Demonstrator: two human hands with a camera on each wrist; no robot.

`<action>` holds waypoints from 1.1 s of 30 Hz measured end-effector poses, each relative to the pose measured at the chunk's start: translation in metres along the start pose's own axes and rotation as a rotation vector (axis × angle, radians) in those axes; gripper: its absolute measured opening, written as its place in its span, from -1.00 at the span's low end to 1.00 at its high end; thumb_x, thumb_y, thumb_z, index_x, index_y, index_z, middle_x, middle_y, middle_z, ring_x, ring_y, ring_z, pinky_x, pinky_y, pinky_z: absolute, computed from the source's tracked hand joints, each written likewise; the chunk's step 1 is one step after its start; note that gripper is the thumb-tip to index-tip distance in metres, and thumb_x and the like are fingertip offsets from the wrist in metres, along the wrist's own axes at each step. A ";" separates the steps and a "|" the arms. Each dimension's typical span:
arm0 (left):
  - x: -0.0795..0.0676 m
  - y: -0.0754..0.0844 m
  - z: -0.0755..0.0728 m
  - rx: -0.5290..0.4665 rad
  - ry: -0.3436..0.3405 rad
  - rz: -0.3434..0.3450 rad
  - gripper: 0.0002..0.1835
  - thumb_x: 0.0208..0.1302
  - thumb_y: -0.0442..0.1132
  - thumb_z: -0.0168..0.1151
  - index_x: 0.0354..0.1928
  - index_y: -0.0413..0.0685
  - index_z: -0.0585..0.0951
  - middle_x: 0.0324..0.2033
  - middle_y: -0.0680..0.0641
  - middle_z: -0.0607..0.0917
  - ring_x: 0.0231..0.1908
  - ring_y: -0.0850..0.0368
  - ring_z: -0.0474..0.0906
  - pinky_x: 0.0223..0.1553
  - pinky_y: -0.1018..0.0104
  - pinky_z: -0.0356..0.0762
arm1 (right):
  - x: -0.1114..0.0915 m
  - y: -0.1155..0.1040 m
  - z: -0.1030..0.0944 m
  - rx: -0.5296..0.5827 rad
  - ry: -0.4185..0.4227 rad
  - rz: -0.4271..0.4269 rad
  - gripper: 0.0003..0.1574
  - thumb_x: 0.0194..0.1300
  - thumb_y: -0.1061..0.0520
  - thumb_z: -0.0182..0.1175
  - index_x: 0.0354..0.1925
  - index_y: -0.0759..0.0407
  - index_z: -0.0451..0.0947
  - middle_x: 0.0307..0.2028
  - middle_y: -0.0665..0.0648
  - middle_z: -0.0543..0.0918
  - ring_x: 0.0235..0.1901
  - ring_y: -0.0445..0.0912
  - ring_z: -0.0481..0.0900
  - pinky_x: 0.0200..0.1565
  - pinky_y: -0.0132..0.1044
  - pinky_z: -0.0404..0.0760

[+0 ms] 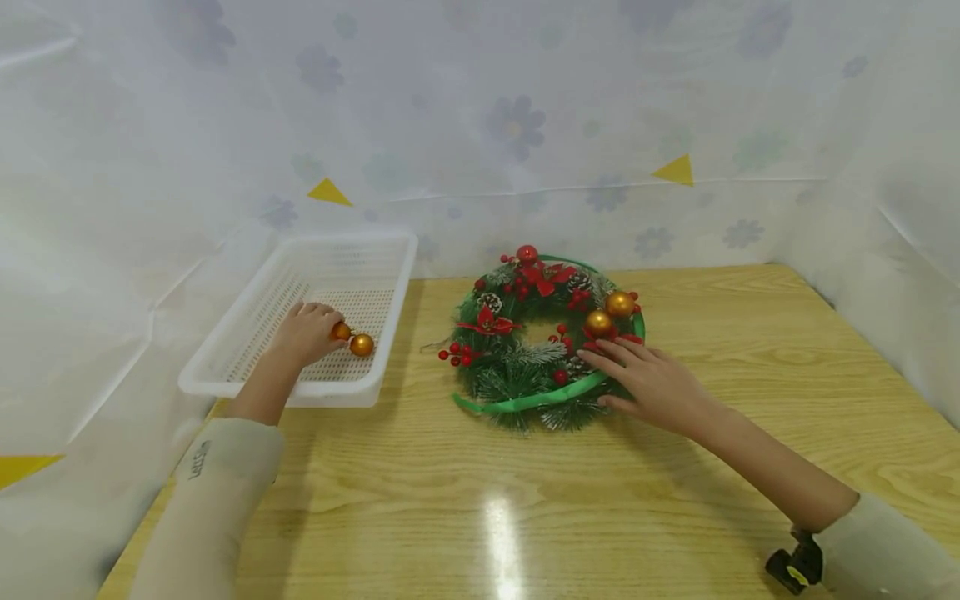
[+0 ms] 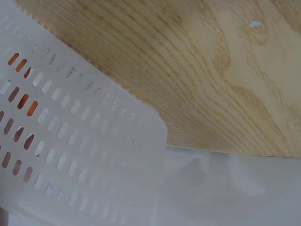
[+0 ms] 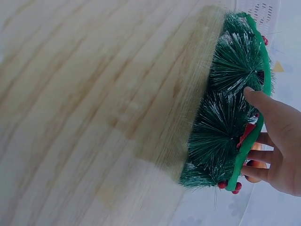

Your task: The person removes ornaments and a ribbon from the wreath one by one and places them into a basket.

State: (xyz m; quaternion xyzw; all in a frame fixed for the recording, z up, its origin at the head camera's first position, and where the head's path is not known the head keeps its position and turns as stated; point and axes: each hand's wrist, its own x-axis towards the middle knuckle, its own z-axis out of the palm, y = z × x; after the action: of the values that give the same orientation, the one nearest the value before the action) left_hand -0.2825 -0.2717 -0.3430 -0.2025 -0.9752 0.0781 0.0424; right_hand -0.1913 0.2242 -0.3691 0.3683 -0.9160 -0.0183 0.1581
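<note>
In the head view my left hand (image 1: 306,332) reaches into a white plastic basket (image 1: 197,385), pinching a gold ball ornament (image 1: 342,331) between thumb and fingers. Beside it in the basket lies another gold ball (image 1: 362,345). Only orange patches and bits of the hand show through the basket's slots in the left wrist view. A green Christmas wreath (image 1: 517,379) with red flowers, berries and pinecones lies on the table. My right hand (image 1: 652,383) rests on its right side, fingers extended over the green ribbon (image 3: 266,70). Two gold balls (image 1: 598,322) sit on the wreath close to those fingers.
The wooden table (image 1: 450,500) carries the basket at left and the wreath near the middle. Behind hangs a pale flower-printed sheet (image 1: 517,125) with yellow triangles on it. A black device (image 1: 797,567) is strapped at my right wrist.
</note>
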 end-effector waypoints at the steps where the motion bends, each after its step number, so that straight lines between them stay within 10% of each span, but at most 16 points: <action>1: 0.000 0.000 0.000 -0.004 -0.001 0.004 -0.56 0.17 -0.09 0.26 -0.03 -0.30 0.53 -0.01 -0.32 0.52 0.07 -0.28 0.33 0.15 -0.12 0.18 | 0.000 0.000 0.000 -0.001 0.000 0.000 -0.11 0.10 -0.18 0.27 0.31 0.10 0.26 0.17 0.30 0.38 0.12 0.26 0.32 -0.06 0.20 0.42; 20: -0.001 0.000 -0.002 -0.033 -0.047 0.024 -0.52 0.10 -0.08 0.33 -0.01 -0.25 0.56 -0.01 -0.32 0.52 0.05 -0.31 0.35 0.11 -0.15 0.22 | -0.001 -0.001 -0.001 0.008 -0.008 -0.005 -0.12 0.11 -0.16 0.27 0.31 0.12 0.26 0.17 0.32 0.37 0.12 0.29 0.32 -0.01 0.18 0.40; 33: -0.001 0.009 -0.019 -0.084 0.159 0.000 -0.63 0.16 -0.17 0.28 -0.06 -0.28 0.58 -0.02 -0.30 0.54 0.05 -0.26 0.35 0.13 -0.11 0.20 | -0.001 -0.001 0.000 0.024 -0.013 -0.001 -0.12 0.12 -0.14 0.27 0.32 0.12 0.25 0.18 0.32 0.36 0.13 0.29 0.30 -0.01 0.20 0.39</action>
State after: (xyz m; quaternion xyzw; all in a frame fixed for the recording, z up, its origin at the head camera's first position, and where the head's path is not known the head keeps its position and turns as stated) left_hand -0.2760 -0.2608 -0.3256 -0.2096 -0.9712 0.0209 0.1112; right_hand -0.1900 0.2240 -0.3694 0.3705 -0.9170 -0.0098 0.1478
